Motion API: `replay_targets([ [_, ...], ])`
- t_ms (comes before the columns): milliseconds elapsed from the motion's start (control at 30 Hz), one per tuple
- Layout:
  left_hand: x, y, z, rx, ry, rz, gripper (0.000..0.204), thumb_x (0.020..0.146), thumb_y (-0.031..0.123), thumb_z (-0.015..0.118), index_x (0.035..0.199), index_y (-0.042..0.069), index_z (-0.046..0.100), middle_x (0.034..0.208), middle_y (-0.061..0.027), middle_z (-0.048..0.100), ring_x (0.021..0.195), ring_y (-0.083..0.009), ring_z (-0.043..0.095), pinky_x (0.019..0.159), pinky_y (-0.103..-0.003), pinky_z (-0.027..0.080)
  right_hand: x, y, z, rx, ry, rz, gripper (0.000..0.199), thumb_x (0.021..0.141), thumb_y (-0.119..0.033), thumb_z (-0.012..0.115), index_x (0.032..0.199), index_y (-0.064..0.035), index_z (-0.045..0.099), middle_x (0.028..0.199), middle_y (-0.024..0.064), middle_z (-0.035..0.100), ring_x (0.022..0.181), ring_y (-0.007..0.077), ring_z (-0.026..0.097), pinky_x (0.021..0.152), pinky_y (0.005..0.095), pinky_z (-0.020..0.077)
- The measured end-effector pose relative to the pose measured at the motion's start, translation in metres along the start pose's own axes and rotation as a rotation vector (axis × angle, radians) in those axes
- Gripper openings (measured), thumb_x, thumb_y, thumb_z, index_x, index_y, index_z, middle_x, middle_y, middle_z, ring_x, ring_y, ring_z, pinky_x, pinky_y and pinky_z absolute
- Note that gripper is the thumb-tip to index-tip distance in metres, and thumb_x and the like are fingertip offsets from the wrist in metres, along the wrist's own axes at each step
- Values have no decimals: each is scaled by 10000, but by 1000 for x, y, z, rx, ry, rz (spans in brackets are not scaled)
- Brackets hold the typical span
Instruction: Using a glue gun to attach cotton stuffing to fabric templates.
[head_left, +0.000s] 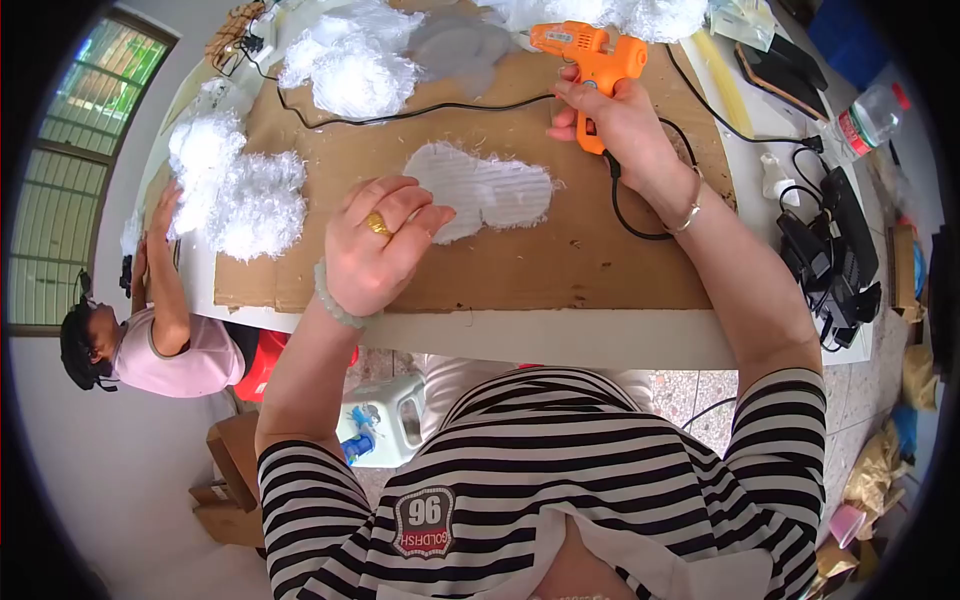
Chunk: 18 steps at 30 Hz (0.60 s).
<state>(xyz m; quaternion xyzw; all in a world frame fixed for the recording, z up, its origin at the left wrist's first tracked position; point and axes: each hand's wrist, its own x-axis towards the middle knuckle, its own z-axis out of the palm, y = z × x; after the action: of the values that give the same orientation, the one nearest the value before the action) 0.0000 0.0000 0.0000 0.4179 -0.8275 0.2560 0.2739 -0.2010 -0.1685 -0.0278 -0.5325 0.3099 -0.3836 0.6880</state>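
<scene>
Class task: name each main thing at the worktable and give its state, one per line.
Orange glue gun: held in the right hand, pointing left
Left hand: fingers curled, grip unclear
White fuzzy cutout: lying flat
Cardboard: spread flat
White fuzzy bundles: heaped
Clear bottle: red cap on
Black cord: trailing across the cardboard

Left hand (375, 245), fingers (392, 205) curled toward the thumb (436, 217); right hand (622, 125), fingers bent in a grip, wrist (670, 190) behind them.
</scene>
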Motion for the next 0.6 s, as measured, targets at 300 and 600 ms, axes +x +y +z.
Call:
replay_targets([
  [300,4,8,20,-9,-68,51,209,567,70,631,773,48,610,777,-53,560,753,-214,575,621,-319,485,-4,1,2,-13,7,8,177,870,-120,567,1001,-4,538,898,43,575,708,103,586,679,289,551],
  [600,-2,10,27,-144,-179,-93,167,618,45,649,776,63,600,774,-43,566,745,-220,582,622,-317,478,-4,-1,4,-61,-15,-10,200,869,-130,574,1021,-3,542,860,47,584,698,108,593,672,275,533],
])
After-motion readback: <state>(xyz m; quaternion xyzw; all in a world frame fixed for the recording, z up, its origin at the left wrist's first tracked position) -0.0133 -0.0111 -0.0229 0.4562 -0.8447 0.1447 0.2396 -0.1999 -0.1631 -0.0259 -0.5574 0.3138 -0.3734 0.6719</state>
